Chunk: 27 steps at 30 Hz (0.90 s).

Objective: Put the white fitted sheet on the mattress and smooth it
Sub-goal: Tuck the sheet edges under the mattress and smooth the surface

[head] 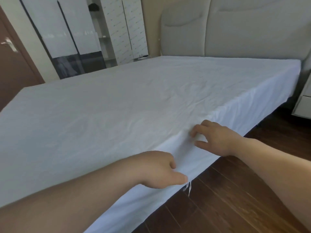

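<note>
The white fitted sheet [117,106] covers the whole top of the mattress and hangs down its near side, with light wrinkles toward the right. My left hand [159,170] sits at the mattress's near edge, its fingers curled into the sheet's hanging side and the thumb lying along the cloth. My right hand [215,137] is farther along the same edge, fingers bent with their tips on the sheet and a small bunch of cloth between fingers and thumb. A short white tag [189,189] dangles below the left thumb.
A padded beige headboard [235,27] stands at the far end. A bedside drawer unit [303,105] is at the right, dark wooden floor [235,190] runs beside the bed, and a glass-fronted wardrobe [67,31] and a brown door [11,61] lie beyond the far side.
</note>
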Each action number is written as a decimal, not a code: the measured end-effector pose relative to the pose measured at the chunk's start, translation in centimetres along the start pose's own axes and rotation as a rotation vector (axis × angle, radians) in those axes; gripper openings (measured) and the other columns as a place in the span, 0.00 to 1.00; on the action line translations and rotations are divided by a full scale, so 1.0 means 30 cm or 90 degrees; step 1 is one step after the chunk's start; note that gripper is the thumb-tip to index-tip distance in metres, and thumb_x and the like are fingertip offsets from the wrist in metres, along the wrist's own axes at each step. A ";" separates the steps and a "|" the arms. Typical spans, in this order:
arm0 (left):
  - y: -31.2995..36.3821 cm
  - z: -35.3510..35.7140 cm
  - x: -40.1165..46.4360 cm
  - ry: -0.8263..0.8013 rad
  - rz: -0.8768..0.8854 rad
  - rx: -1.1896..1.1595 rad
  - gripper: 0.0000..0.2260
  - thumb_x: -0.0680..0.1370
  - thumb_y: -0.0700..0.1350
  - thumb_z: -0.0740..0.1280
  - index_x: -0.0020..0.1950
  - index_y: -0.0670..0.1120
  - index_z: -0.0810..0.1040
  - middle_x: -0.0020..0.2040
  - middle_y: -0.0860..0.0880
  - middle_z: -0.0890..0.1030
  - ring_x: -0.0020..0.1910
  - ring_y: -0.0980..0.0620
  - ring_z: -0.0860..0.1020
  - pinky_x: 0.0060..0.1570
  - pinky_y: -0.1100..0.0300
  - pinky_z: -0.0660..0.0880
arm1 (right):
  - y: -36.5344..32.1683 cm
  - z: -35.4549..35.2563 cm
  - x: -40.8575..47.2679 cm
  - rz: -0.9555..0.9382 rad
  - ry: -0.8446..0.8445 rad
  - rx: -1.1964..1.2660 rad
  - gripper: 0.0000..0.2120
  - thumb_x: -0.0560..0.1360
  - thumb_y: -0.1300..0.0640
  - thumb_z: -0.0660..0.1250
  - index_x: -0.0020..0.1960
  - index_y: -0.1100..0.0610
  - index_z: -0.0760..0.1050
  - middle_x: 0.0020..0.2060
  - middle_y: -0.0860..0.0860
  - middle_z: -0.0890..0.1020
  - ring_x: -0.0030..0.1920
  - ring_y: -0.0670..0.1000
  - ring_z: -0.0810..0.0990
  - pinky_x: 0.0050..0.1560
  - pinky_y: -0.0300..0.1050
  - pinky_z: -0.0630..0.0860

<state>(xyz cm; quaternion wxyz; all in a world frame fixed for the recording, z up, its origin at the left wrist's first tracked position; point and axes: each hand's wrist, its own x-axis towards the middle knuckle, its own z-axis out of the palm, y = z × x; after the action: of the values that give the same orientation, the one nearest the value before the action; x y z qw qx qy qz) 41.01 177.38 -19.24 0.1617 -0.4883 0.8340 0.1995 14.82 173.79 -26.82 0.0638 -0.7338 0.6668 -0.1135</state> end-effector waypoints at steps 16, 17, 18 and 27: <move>0.376 -0.302 0.566 0.316 0.045 0.017 0.26 0.79 0.60 0.63 0.76 0.57 0.67 0.74 0.51 0.66 0.71 0.46 0.68 0.65 0.48 0.73 | 0.573 -0.268 -0.168 0.242 0.216 -0.145 0.29 0.78 0.28 0.50 0.77 0.34 0.55 0.82 0.47 0.44 0.82 0.57 0.42 0.77 0.72 0.48; 0.404 -0.344 0.603 0.302 0.033 0.013 0.26 0.79 0.61 0.64 0.76 0.57 0.67 0.74 0.50 0.66 0.70 0.45 0.69 0.65 0.48 0.74 | 0.616 -0.309 -0.156 0.245 0.198 -0.145 0.30 0.78 0.28 0.50 0.77 0.33 0.54 0.82 0.47 0.44 0.82 0.57 0.41 0.77 0.72 0.48; 0.427 -0.382 0.628 0.284 0.021 0.006 0.27 0.79 0.61 0.64 0.76 0.57 0.66 0.74 0.50 0.66 0.69 0.45 0.70 0.64 0.47 0.74 | 0.650 -0.351 -0.146 0.246 0.182 -0.146 0.30 0.77 0.27 0.49 0.77 0.33 0.54 0.82 0.47 0.45 0.82 0.57 0.42 0.77 0.72 0.48; 0.493 -0.578 0.833 0.220 -0.040 -0.042 0.29 0.79 0.63 0.63 0.79 0.57 0.63 0.76 0.50 0.63 0.72 0.44 0.67 0.67 0.49 0.72 | 0.837 -0.612 0.091 0.219 0.100 -0.107 0.29 0.79 0.29 0.52 0.78 0.32 0.53 0.81 0.46 0.53 0.80 0.56 0.51 0.76 0.70 0.55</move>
<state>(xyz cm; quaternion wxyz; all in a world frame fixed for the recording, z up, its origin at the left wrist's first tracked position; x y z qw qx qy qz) 14.96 156.69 -13.21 0.0060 -0.5464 0.8265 0.1351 -13.77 169.56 -15.01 -0.0314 -0.6004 0.7925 -0.1021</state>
